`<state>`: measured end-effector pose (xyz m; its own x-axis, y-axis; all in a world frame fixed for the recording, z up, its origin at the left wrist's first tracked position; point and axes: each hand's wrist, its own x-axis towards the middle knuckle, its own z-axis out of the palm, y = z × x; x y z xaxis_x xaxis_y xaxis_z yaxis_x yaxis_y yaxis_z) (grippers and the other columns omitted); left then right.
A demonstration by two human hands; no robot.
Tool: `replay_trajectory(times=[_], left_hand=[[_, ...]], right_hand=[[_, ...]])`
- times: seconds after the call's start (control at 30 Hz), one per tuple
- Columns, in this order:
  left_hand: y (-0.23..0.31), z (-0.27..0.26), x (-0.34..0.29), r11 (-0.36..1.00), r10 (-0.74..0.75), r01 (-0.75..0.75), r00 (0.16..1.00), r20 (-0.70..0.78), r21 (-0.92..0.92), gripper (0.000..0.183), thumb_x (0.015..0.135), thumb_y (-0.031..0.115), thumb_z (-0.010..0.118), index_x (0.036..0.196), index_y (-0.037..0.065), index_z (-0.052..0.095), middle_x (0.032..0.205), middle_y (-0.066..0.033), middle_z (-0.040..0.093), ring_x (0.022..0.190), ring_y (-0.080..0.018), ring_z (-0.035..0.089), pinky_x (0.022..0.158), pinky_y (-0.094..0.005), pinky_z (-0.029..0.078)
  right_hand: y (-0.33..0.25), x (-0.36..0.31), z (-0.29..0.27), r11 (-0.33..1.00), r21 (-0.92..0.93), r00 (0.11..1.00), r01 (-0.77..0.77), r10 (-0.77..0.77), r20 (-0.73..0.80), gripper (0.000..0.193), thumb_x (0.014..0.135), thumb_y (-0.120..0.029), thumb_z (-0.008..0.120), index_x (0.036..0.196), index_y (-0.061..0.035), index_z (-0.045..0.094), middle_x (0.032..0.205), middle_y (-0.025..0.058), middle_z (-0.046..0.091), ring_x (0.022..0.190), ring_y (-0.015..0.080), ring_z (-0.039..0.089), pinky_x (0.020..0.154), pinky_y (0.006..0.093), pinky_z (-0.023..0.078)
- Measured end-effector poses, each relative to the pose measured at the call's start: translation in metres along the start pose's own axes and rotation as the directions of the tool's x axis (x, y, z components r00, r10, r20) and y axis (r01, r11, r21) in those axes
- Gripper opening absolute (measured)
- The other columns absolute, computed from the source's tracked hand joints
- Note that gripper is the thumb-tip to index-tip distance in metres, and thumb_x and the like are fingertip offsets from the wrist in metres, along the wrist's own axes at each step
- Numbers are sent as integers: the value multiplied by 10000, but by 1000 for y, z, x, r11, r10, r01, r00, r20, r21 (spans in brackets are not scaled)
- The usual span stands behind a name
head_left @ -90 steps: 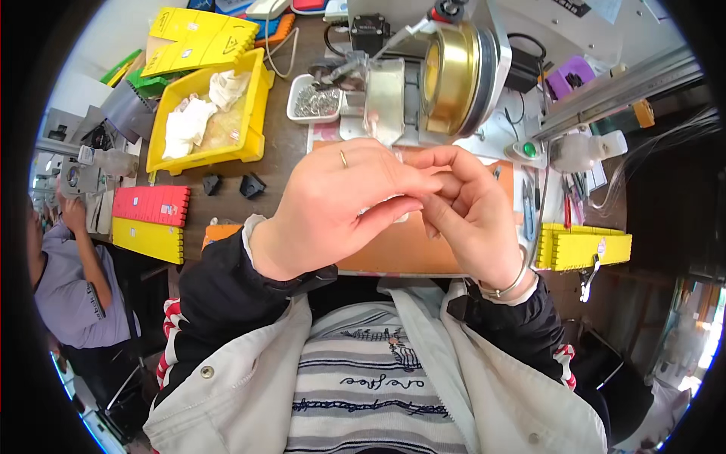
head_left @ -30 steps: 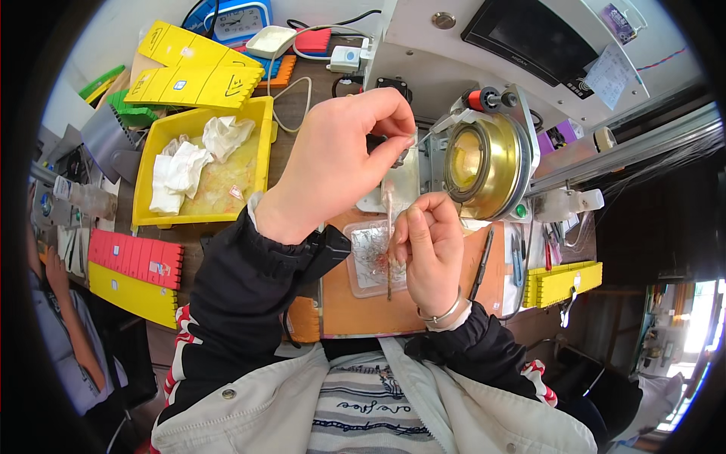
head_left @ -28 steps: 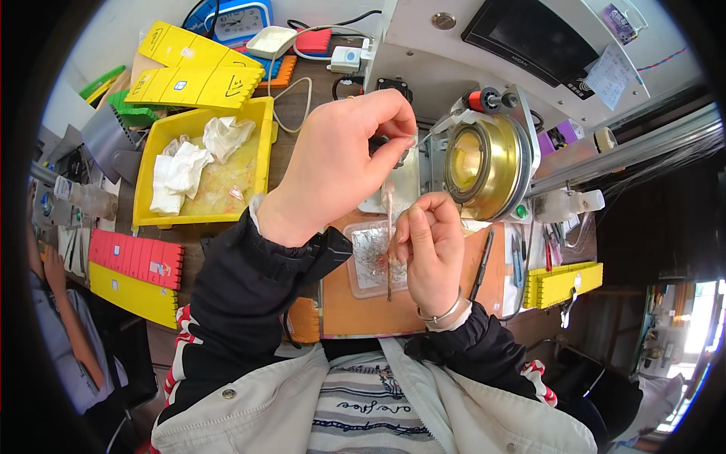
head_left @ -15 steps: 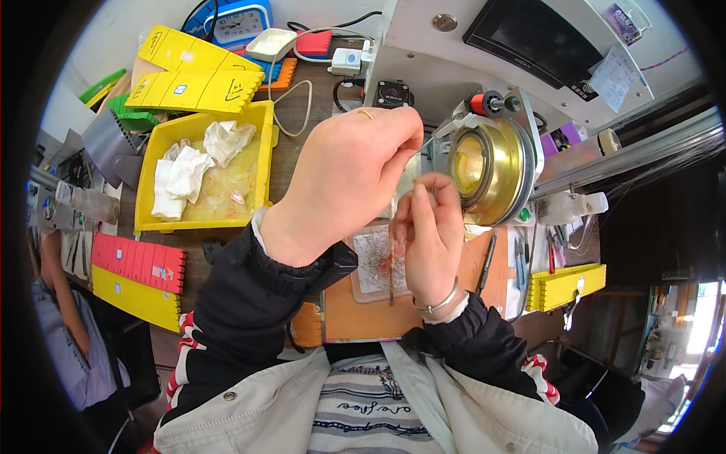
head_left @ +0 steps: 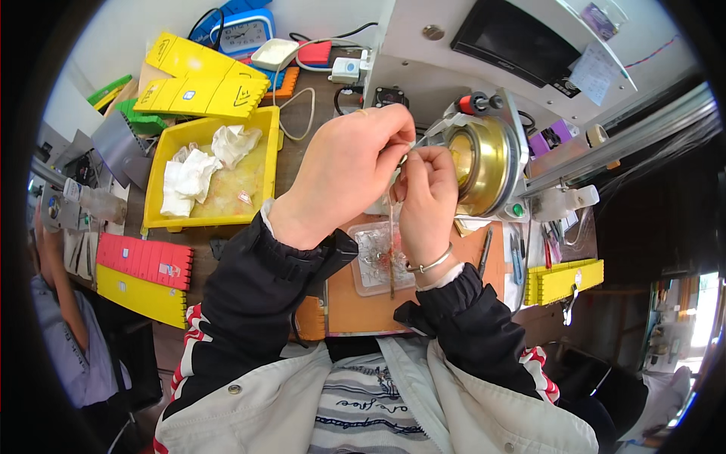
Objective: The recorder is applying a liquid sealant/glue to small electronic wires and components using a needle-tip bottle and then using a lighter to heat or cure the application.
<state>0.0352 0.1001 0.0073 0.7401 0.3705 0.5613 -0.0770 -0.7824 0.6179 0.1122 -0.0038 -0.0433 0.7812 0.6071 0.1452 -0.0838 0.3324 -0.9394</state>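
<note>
Over the work board, my left hand (head_left: 344, 178) and my right hand (head_left: 429, 200) meet fingertip to fingertip, both closed in a pinch. A tiny dark piece (head_left: 404, 160) shows between the fingertips; its kind is too small to make out. Just beyond them stands a brass-coloured wheel (head_left: 491, 163) on a machine, with a red spool (head_left: 475, 104) above it. A thin brown rod (head_left: 392, 261) runs down below my hands, over a clear plastic tray (head_left: 366, 286) holding small bits; whether a hand grips the rod is hidden.
An orange-brown board (head_left: 348, 314) lies under the tray, with a dark pen-like tool (head_left: 485, 253) at its right. At left stand a yellow bin (head_left: 155, 193) with white cloths and pink and yellow strips (head_left: 144, 257). Tweezers and pliers (head_left: 518, 257) lie right. Another person's arm (head_left: 64, 280) shows far left.
My right hand has risen and its fingers have drawn together against my left fingertips. My left hand has shifted slightly. The whole view has tilted a little.
</note>
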Motion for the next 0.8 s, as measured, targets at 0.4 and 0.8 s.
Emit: replay_trajectory(times=[0.4, 0.8], left_hand=[[-15, 10, -75, 988, -157, 148, 958, -241, -54, 614, 807, -62, 669, 1381, -29, 452, 1270, -202, 600, 1234, -299, 566, 1037, -371, 426], [-11, 18, -79, 933, -287, 280, 958, 3, -228, 940, 792, 32, 720, 1535, -7, 146, 1194, -298, 631, 1018, -362, 688, 851, -370, 540]], right_hand=[[-2, 1, 5, 1000, 12, 999, -15, 16, -40, 70, 990, -62, 498, 935, -29, 473, 654, -16, 462, 546, 61, 404, 521, 244, 376], [-7, 0, 1, 991, 67, 993, -118, 117, 27, 85, 1016, -76, 470, 933, -59, 459, 670, -13, 405, 570, 79, 353, 566, 271, 360]])
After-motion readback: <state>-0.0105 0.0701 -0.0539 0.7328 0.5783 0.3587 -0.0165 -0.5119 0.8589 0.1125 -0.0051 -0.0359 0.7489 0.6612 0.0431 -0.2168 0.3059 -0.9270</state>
